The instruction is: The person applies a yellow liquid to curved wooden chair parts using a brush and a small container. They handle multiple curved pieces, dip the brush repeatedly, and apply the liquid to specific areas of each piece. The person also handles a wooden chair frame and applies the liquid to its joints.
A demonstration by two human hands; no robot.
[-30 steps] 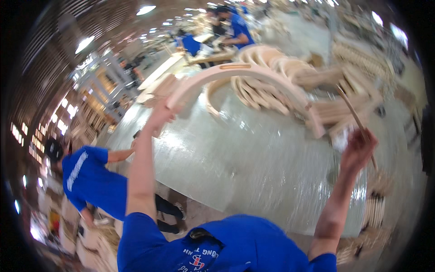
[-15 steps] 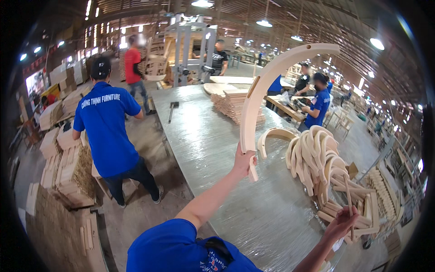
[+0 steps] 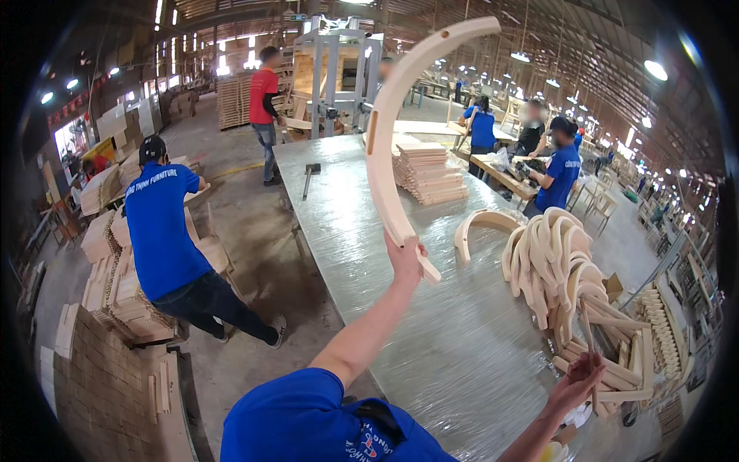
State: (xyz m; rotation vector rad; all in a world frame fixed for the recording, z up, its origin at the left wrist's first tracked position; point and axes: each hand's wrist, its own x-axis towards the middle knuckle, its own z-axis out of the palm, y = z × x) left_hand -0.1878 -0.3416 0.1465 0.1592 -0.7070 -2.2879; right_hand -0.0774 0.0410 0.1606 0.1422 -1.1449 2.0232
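My left hand (image 3: 404,256) is closed round the lower end of a curved wooden chair part (image 3: 379,158), raised above the table. A slot and a hole show along its pale inner edge. Low on the right, my right hand (image 3: 579,379) grips a thin wooden stick (image 3: 591,339) that stands nearly upright from the fingers. Past that hand lies a heap of similar curved wooden parts (image 3: 550,262). One separate curved piece (image 3: 486,223) rests on the table just left of the heap.
The long table (image 3: 339,231) is wrapped in shiny film. A hammer (image 3: 310,179) and stacked wooden slats (image 3: 431,173) lie on it. Straight wooden pieces (image 3: 627,362) sit at the right. A co-worker in blue (image 3: 162,223) bends by wood stacks (image 3: 127,292) at the left; others work farther back.
The raised curved part has shifted left and up in view with my left hand. My right hand stays nearly still with the stick. The co-worker at left leans further forward.
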